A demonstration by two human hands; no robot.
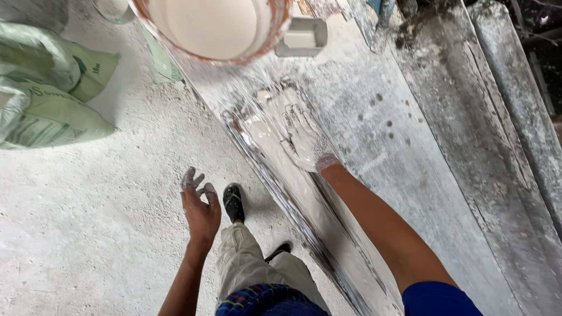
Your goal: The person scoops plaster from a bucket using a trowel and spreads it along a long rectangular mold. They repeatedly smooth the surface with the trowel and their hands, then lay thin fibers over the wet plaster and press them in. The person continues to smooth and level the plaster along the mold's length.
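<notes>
My right hand (pixel 303 139), coated in white plaster, lies flat with fingers spread on wet white plaster in a long narrow mould (pixel 328 246) that runs along the edge of a grey worktable (pixel 410 152). My left hand (pixel 199 208) hangs free beside my body over the floor, fingers loosely apart, fingertips smeared white, holding nothing. A large round tub (pixel 211 26) full of white plaster mix sits at the top, just beyond the far end of the mould.
Green and white sacks (pixel 47 93) lie on the dusty concrete floor at the left. A small white rectangular container (pixel 301 38) stands next to the tub. My legs and black shoe (pixel 233 202) are beside the table. Grey boards (pixel 515 117) run along the right.
</notes>
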